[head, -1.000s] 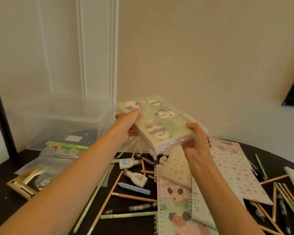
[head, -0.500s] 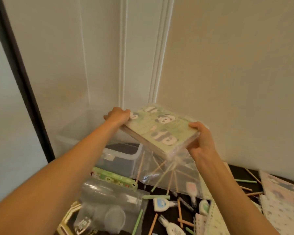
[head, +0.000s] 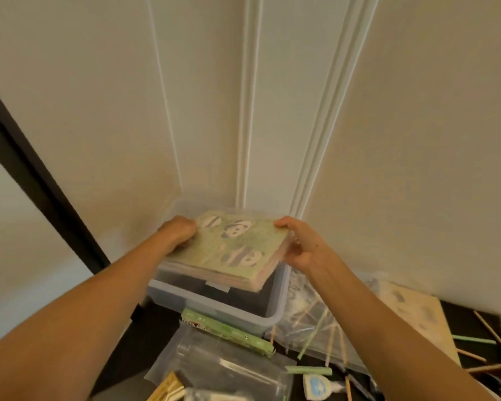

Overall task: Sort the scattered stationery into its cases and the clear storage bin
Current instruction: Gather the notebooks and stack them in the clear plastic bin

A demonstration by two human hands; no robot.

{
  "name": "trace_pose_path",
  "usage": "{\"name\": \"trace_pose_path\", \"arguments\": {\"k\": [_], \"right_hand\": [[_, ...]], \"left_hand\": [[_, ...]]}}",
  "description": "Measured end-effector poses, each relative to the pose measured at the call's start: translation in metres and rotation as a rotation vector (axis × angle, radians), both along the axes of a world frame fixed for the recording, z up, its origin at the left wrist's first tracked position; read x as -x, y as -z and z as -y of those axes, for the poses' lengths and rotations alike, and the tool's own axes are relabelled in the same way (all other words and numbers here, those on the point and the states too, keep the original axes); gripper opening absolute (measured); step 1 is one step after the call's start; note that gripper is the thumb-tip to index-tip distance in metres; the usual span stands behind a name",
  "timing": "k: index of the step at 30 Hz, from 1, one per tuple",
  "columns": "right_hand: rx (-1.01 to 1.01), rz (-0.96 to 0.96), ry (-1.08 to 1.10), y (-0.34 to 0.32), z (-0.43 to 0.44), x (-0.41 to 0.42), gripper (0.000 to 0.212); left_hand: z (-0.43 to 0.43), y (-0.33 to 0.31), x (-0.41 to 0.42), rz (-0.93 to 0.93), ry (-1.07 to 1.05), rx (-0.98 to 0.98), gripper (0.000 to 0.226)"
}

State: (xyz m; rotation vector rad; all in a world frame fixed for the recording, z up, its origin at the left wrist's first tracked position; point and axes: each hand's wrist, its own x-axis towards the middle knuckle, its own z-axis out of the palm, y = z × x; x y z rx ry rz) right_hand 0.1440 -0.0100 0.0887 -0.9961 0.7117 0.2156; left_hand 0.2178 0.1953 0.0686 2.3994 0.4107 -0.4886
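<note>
Nearest on the dark tabletop [head: 457, 311]: clear zip bag [head: 223, 369], a yellow-and-black box corner [head: 168, 389], a correction-tape dispenser [head: 315, 386], loose green pencils [head: 308, 371] and wooden ones. Green flat case [head: 229, 332] lies diagonally just in front of the clear storage bin [head: 272, 311], touching or nearly so, can't tell. Another clear bag of pencils [head: 315, 322] sits right of the bin, a patterned notebook [head: 417, 316] beyond it.

Both arms extended over the bin. Left hand [head: 177, 231] grips the left edge of the panda notebook pack [head: 232, 250], fingers curled round it. Right hand [head: 298, 244] pinches the right edge, thumb on top, fingers underneath. Pack is tilted, near edge lower, held over the bin opening at rim level, not resting on the floor of the bin. Bin sits in the corner against the cream panelled wall [head: 388, 140].
</note>
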Motion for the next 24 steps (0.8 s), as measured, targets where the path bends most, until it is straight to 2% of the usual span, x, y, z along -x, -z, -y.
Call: {"name": "trace_pose_path", "arguments": {"k": [1, 4, 10, 13, 15, 17, 21, 24], "right_hand": [[-0.018, -0.025, -0.03, 0.005, -0.004, -0.007, 0.002], [-0.016, -0.124, -0.124, 0.025, -0.017, -0.026, 0.011], [-0.015, -0.284, -0.22, 0.083, -0.02, -0.056, 0.015], [0.027, -0.324, -0.213, 0.11, -0.022, -0.066, 0.017], [0.051, -0.287, -0.179, 0.129, -0.025, -0.073, 0.013], [0.116, -0.242, -0.153, 0.145, -0.028, -0.078, 0.015], [0.162, -0.239, -0.115, 0.17, -0.03, -0.083, 0.041], [0.171, -0.264, -0.094, 0.183, -0.034, -0.081, 0.051]], "left_hand": [[-0.007, 0.008, -0.005, -0.021, -0.013, -0.01, 0.037], [-0.023, 0.031, -0.015, -0.108, -0.041, 0.006, 0.033], [-0.023, 0.053, -0.029, -0.306, -0.056, 0.093, 0.012], [-0.02, 0.072, -0.036, -0.337, -0.018, 0.077, 0.033], [-0.018, 0.081, -0.038, -0.383, 0.019, 0.055, 0.029], [-0.017, 0.086, -0.038, -0.36, 0.057, -0.012, 0.013], [-0.015, 0.103, -0.04, -0.259, 0.08, -0.092, 0.029], [-0.015, 0.109, -0.041, -0.233, 0.16, -0.176, 0.013]]}}
